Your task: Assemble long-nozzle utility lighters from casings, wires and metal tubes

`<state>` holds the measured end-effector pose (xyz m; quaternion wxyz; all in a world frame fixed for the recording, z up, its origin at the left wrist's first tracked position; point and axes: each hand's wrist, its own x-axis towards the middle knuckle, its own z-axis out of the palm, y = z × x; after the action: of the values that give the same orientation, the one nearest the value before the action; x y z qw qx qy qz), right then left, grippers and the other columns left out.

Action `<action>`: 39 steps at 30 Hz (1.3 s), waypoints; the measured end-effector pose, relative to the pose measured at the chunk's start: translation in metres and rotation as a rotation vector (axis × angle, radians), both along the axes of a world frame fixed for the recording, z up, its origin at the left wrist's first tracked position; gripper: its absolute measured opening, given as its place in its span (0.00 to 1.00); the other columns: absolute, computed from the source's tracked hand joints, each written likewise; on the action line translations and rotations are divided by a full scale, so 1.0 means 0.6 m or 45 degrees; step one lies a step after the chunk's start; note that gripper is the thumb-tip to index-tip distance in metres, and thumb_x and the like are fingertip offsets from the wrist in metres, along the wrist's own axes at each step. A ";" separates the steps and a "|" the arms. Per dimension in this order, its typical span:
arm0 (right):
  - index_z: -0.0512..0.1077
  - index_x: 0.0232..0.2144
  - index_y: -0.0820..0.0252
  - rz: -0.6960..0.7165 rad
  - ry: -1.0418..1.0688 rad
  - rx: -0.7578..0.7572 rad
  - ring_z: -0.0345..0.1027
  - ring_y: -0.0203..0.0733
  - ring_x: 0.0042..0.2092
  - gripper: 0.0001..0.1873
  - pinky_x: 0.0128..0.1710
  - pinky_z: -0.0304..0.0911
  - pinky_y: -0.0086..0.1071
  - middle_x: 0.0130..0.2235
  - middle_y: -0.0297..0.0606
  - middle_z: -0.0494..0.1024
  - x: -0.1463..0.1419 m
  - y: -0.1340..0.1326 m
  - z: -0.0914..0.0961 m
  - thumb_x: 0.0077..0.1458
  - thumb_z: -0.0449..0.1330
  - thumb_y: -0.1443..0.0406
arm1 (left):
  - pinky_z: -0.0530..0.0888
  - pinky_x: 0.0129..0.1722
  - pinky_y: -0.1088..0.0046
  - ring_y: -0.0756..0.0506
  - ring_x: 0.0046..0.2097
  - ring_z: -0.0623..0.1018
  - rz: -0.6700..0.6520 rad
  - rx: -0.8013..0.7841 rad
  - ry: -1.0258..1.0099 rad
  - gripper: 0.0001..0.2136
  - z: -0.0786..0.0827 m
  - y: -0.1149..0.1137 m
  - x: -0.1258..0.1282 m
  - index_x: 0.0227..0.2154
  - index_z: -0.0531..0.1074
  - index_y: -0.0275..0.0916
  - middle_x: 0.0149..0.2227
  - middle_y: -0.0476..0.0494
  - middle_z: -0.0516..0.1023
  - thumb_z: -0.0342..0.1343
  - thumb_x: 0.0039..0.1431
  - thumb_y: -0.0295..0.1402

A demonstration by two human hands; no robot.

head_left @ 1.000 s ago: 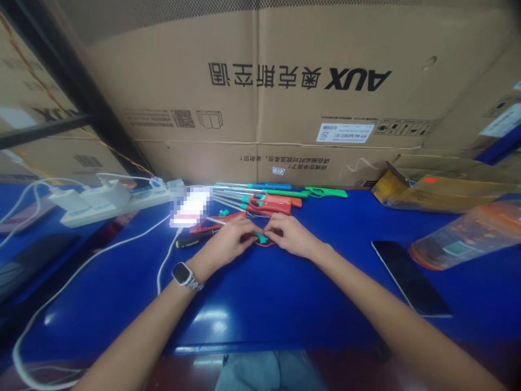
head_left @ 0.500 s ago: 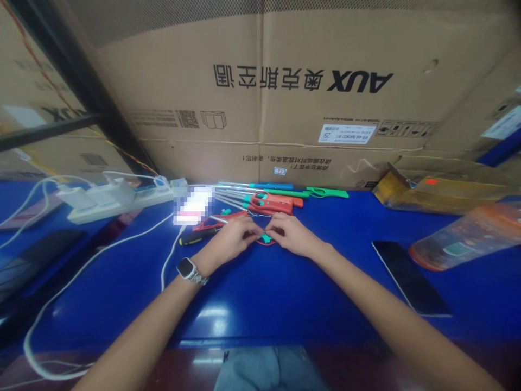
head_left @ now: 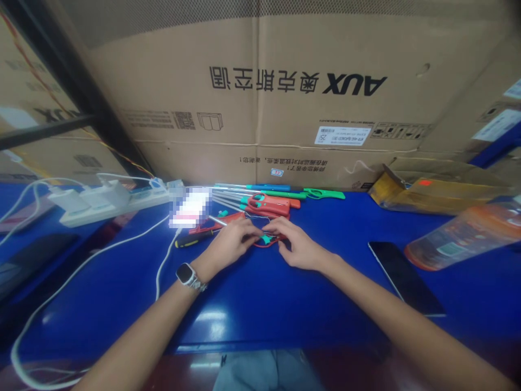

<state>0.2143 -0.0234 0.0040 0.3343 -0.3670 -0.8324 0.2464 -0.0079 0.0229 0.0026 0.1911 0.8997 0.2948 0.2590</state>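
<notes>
Work looks partway through. The red housing lies on the near side of the pile, on the blue counter, between the two hands, with a green part at it. It reads as an open unit, not a closed one; too small to tell what is seated inside.

Left hand: fingers curled and bunched at the left edge of the green part. Can't tell whether that grip has hold of anything — the fingertips hide it. Right hand: thumb and forefinger parted, with the green part near the gap; nothing seen clamped in that grip.

Done, as far as visible: the red lighter, blue lighter and green lighter lie in a group on the far side and look whole. Can't confirm they are finished.

Left: the housing between the hands is judged incomplete. A small green piece sits apart on the far left, and another red handle lies just beyond the left hand, partly hidden — its state is unclear. The screwdriver rests left of the left hand, not in use.
</notes>
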 end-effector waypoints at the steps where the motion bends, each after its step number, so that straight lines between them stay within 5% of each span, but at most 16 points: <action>1: 0.67 0.54 0.54 -0.017 0.010 0.022 0.66 0.43 0.55 0.30 0.54 0.64 0.39 0.53 0.43 0.68 0.003 -0.004 0.002 0.51 0.51 0.79 | 0.72 0.41 0.67 0.45 0.39 0.75 -0.003 0.004 -0.003 0.08 -0.001 0.000 -0.001 0.39 0.79 0.40 0.35 0.43 0.78 0.56 0.62 0.26; 9: 0.73 0.43 0.56 -0.212 -0.375 0.082 0.67 0.46 0.47 0.08 0.50 0.62 0.44 0.43 0.41 0.73 0.037 -0.013 0.004 0.61 0.58 0.67 | 0.72 0.42 0.66 0.45 0.40 0.74 0.013 0.014 -0.013 0.09 -0.004 -0.003 -0.002 0.41 0.80 0.41 0.37 0.43 0.76 0.56 0.63 0.28; 18: 0.74 0.39 0.58 -0.198 -0.226 0.033 0.67 0.43 0.45 0.05 0.48 0.64 0.38 0.41 0.40 0.72 0.031 -0.013 -0.015 0.63 0.57 0.67 | 0.72 0.38 0.68 0.46 0.37 0.74 0.002 0.075 -0.006 0.10 -0.003 -0.009 -0.007 0.41 0.79 0.37 0.34 0.43 0.75 0.52 0.65 0.25; 29: 0.73 0.38 0.58 -0.244 -0.287 0.012 0.66 0.44 0.45 0.04 0.46 0.62 0.38 0.41 0.39 0.73 0.028 -0.014 -0.010 0.62 0.59 0.67 | 0.74 0.36 0.70 0.47 0.34 0.77 0.122 -0.172 -0.108 0.06 -0.005 -0.007 -0.007 0.39 0.78 0.38 0.34 0.46 0.80 0.59 0.60 0.25; 39: 0.74 0.40 0.56 -0.350 -0.433 0.083 0.67 0.42 0.43 0.05 0.45 0.56 0.38 0.41 0.36 0.77 0.024 -0.021 0.005 0.60 0.60 0.65 | 0.70 0.51 0.60 0.42 0.48 0.73 0.121 0.117 0.030 0.07 0.011 -0.014 -0.021 0.43 0.74 0.39 0.45 0.43 0.76 0.57 0.62 0.29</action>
<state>0.2286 -0.0363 0.0072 0.2312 -0.5022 -0.8265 0.1062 -0.0203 0.0147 0.0090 0.1337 0.8956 0.3272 0.2702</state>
